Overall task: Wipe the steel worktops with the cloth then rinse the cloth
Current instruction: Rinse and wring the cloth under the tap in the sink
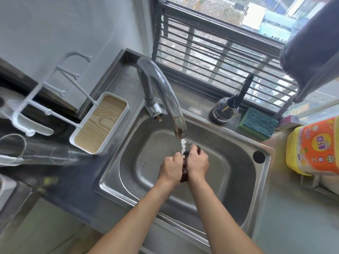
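Steel table [102,204] with inset sink [216,143], below a barred window [211,50].

Left hand [171,169]: fingers [177,156] curled tight, clamped on the cloth [185,167]; knuckles up.

Right hand [198,163]: fingers [194,150] curled round the same cloth, pressed against the left hand.

Cloth: dark, bunched into a narrow roll between the two hands, over the sink bowl; one end shows past the right fingers, the other hangs under the wrists.

Tap [165,96]: curved, chrome, spout just above the fingers. Water [183,146] runs from it onto the cloth where the hands meet.

Left of the hands: white tray [100,123] with wood-grain base; clear glass [33,151] lying on its side.

Beyond the right hand, on the ledge: dark bottle [224,109], green sponge [258,123].

Far right: yellow-orange jug [315,147].
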Motion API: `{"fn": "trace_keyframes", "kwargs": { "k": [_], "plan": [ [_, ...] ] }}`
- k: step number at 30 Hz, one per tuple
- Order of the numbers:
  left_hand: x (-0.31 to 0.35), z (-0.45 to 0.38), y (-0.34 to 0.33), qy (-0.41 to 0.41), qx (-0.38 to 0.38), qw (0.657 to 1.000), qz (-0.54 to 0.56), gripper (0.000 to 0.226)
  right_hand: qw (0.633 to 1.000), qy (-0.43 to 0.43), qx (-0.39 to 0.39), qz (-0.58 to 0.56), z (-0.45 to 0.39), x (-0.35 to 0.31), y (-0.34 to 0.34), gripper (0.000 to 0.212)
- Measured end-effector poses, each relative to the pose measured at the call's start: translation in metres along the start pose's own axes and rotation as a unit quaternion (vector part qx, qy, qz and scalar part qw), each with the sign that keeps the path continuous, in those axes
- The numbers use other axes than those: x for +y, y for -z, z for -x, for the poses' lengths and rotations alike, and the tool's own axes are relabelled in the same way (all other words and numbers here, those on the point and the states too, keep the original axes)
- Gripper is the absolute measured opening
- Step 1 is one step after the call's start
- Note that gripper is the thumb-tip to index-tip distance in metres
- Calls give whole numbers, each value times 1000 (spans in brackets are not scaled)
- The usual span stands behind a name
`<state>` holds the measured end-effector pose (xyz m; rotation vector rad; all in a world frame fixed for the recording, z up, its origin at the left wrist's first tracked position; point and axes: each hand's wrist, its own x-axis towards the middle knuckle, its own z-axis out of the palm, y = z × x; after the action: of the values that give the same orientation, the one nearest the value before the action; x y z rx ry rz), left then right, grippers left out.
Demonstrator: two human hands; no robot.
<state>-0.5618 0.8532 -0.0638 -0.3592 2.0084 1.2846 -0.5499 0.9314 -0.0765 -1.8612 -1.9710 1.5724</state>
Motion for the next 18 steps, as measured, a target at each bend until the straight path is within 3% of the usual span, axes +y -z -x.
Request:
{"fn": "trace_keyframes", "kwargs": {
  "k": [4, 7, 11, 14, 16, 18],
  "plan": [
    [21, -11, 17, 36, 88, 995, 19, 52, 993, 96, -67, -18, 51, 5, 3, 33],
    [21, -17, 23, 54, 83, 994, 42, 44, 988, 124, -92, -14, 63, 5, 0, 32],
    [12, -3, 12, 21, -8, 998, 60, 41, 998, 55, -25, -12, 13, 0, -6, 42],
    [7, 0, 7, -14, -49, 997, 63, 54, 999, -15, -5, -52, -15, 2, -4, 47],
    [-3, -7, 10, -32, -51, 995, 77, 44, 995, -16, -3, -96, -17, 5, -1, 47],
    [-14, -16, 18, 15, -30, 994, 101, 28, 986, -17, -28, -166, -14, 8, 4, 38]
  ]
}}
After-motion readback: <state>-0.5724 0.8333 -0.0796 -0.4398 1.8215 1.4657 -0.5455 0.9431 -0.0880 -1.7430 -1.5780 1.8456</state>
